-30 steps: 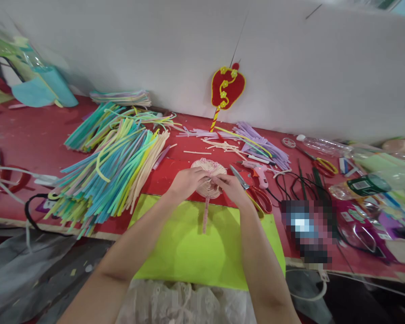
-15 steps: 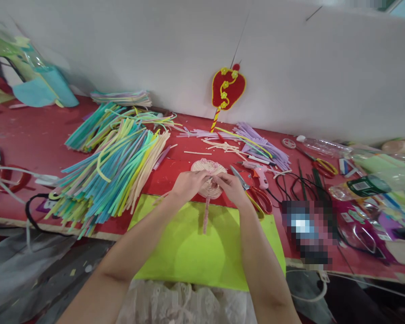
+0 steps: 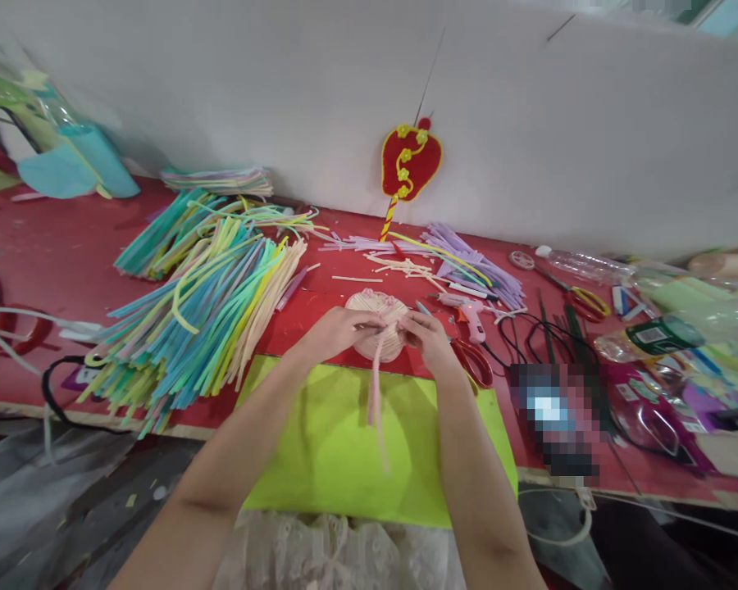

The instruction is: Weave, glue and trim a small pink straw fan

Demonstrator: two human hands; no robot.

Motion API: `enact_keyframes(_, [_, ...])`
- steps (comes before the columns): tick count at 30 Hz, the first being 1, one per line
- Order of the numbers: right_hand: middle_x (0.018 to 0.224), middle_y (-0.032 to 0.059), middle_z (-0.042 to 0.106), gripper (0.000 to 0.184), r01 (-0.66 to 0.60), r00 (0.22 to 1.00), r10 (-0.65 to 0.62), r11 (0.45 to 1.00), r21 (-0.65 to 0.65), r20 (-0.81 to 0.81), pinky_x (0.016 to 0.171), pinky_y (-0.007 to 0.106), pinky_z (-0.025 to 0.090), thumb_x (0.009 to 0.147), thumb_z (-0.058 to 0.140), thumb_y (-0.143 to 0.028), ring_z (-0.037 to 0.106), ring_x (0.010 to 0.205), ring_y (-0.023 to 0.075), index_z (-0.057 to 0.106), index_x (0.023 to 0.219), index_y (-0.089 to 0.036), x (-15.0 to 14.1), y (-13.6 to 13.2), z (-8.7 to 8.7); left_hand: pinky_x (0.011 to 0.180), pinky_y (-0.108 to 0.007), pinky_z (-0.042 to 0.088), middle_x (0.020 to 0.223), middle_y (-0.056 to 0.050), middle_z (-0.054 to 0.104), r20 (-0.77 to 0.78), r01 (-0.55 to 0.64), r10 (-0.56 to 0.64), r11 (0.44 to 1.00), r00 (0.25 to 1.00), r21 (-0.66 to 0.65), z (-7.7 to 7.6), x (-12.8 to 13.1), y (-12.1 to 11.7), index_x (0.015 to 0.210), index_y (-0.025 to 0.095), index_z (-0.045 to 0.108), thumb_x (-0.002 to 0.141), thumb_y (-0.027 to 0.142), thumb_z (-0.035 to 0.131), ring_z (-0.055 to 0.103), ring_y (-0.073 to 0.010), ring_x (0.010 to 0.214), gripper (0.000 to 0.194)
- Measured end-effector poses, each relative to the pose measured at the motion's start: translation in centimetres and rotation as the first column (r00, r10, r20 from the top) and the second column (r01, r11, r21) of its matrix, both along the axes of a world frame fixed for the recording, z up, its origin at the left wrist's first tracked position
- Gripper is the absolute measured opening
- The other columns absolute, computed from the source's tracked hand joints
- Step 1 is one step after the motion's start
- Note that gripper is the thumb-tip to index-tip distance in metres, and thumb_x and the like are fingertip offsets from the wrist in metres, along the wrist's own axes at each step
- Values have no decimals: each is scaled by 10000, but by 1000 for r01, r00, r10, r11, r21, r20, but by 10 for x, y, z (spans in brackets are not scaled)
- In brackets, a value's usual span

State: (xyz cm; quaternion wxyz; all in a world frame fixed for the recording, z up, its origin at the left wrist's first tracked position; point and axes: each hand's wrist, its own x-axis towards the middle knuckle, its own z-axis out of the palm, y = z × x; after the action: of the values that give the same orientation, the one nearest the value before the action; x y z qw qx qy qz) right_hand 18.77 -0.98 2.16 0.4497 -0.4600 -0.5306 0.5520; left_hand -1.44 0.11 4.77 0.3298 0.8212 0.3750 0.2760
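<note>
A round cream fan point(image 3: 369, 348) wound from pipe cleaners, with small pink flowers near its top and a pink handle point(image 3: 371, 403), lies in front of me. Its handle reaches over a lime-green sheet point(image 3: 320, 447). My left hand point(image 3: 348, 329) pinches a thin pink pipe cleaner point(image 3: 378, 401) over the fan's middle, and the long end hangs down past the handle. On the fan's right side, my right hand point(image 3: 426, 333) has thumb and finger closed at what looks like the other end of that strand; the fingertips partly hide it.
Bundles of coloured pipe cleaners point(image 3: 202, 307) lie at the left, purple ones point(image 3: 473, 262) behind. A pink glue gun point(image 3: 473, 319) and red-handled scissors point(image 3: 472, 365) sit right of the fan. A finished red fan point(image 3: 411, 164) stands against the wall. Bottles and a blurred-out device point(image 3: 547, 414) are farther right.
My hands were close together over the fan and have drawn apart, the right one moving right. The pink pipe cleaner's long end now hangs down in front of the handle.
</note>
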Motion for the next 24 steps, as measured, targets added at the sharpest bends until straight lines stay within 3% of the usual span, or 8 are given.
enact_keyframes(3, [521,-28,489,246,-57,998,57,997,-43,-3,455,232,242,720,604,-364,385,468,70,559,584,-164,1,-2,2,772,-187,451,972,6,690,26,38,-39,998,999,46,1,-1,-1,982,233,647,829,332,503,634,-128,876,232])
enact_keyframes(9, [501,-29,481,240,-173,983,177,982,-75,48,467,229,245,734,598,-349,382,470,69,561,599,-155,1,-4,7,783,-193,421,948,12,694,-156,130,-97,966,983,224,-3,-2,-1,942,244,659,856,273,465,628,-127,867,214])
enact_keyframes(14, [540,-18,504,261,-207,973,210,977,-41,91,479,230,265,737,600,-387,418,498,81,581,631,-149,-2,-3,4,810,-191,404,953,1,671,-162,167,-129,953,978,251,0,4,-6,873,210,634,872,296,433,597,-112,896,219])
enact_keyframes(18, [555,-17,515,290,-227,963,221,974,23,157,517,235,308,761,573,-416,434,520,90,585,649,-149,-4,-3,3,723,-192,405,876,-8,643,-190,121,-80,968,979,218,0,9,-8,799,191,605,848,340,474,583,-118,841,204])
enact_keyframes(24, [601,-14,510,294,-186,965,169,980,66,201,570,240,343,738,590,-431,449,587,105,583,659,-148,-8,-4,7,647,-193,383,813,7,613,-107,-19,35,989,994,149,-4,12,-9,769,187,566,805,406,524,560,-113,772,225])
